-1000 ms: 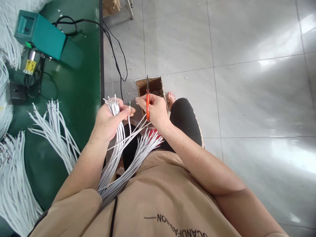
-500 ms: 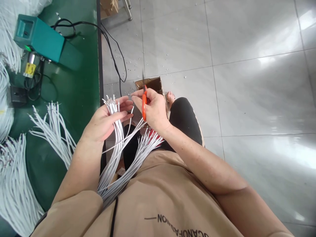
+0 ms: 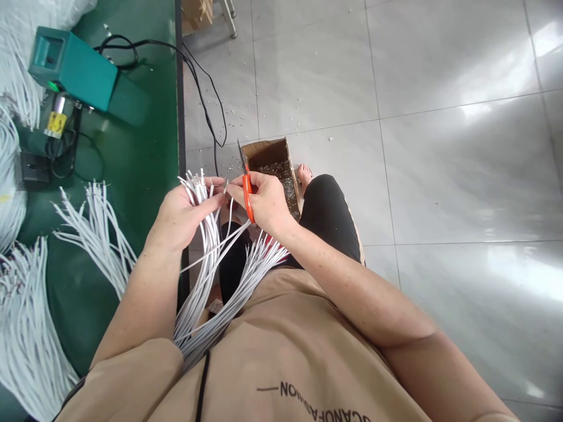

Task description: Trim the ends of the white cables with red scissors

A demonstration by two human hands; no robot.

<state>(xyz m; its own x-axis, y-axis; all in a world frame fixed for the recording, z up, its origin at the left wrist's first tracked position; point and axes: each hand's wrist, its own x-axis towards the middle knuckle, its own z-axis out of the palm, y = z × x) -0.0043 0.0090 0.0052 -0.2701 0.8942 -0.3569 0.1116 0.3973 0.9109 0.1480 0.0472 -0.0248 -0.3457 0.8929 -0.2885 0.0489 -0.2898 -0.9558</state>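
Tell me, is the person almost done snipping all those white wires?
Not nearly, I think. Done: the cardboard box on the floor already holds a layer of small snipped bits. In hand: the left hand grips a bundle of white wires, and the right hand holds orange-handled scissors at one wire's tip. Left: many wires in that bundle, and possibly the piles on the green table.

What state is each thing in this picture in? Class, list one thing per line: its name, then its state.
Left hand: closed around the bundle of white cables.
Bundle of white cables: gripped, ends fanned upward.
Right hand: holding the orange-handled scissors, fingers pinching one cable end.
Orange-handled scissors: held, blades pointing up, apparently closed.
Brown cardboard box: open, holding small scraps.
Teal machine: on the green table, cable attached.
Loose white cables: lying spread on the table.
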